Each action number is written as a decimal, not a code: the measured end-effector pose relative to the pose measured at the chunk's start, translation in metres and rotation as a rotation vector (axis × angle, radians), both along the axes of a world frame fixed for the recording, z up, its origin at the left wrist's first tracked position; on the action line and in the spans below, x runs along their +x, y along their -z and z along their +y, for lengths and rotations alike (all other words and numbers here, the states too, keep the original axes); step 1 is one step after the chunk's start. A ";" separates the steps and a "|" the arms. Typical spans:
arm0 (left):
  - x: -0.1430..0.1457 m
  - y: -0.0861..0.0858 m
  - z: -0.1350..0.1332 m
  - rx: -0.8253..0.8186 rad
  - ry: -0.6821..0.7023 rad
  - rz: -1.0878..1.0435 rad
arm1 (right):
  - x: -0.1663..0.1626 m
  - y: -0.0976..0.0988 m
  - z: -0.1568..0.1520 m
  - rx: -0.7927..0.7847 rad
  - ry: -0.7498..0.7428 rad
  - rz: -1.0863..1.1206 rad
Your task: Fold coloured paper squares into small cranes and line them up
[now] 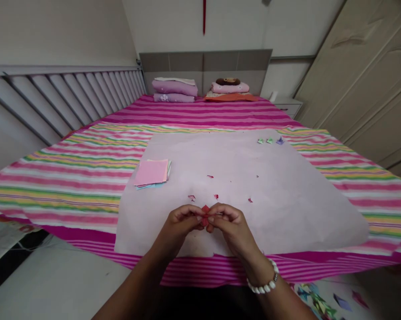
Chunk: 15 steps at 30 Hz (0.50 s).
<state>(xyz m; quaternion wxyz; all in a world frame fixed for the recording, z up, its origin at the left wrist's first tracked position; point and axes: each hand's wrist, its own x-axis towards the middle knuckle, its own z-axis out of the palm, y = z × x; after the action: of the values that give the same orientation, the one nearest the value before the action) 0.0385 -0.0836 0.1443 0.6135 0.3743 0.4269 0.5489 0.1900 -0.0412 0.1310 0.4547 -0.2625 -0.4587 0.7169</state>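
Between my two hands is a small folded red paper piece (205,220), partly covered by the fingers. My left hand (184,219) pinches its left side with thumb and fingers. From the other side my right hand (227,219), with a white bead bracelet on the wrist, grips it too. Both hands are just above the near part of a large pale sheet (287,213). Small red paper scraps (216,196) lie just beyond the fingertips. To the left on the sheet sits a stack of square coloured papers (151,172), pink on top.
Two small green folded papers (269,141) and a purple one (279,141) stand at the sheet's far right. The sheet covers a striped bed (70,164). Folded bedding (175,89) lies by the headboard. Several folded coloured papers (342,302) are on the floor, lower right.
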 end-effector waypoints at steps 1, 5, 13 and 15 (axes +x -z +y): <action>0.001 0.000 0.000 0.003 -0.004 -0.016 | 0.000 0.000 0.000 -0.004 0.001 0.008; 0.003 -0.003 -0.001 0.015 -0.015 -0.007 | 0.000 0.002 0.000 -0.003 0.011 0.014; 0.006 -0.010 -0.001 0.023 -0.050 0.120 | 0.004 0.005 0.000 0.081 -0.018 -0.017; 0.007 -0.010 -0.001 0.017 -0.064 0.125 | 0.004 0.003 -0.001 0.084 -0.024 -0.028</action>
<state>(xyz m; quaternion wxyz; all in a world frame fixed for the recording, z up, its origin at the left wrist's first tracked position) 0.0454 -0.0850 0.1545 0.5647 0.3990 0.4714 0.5475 0.1944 -0.0418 0.1280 0.4504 -0.2475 -0.4978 0.6986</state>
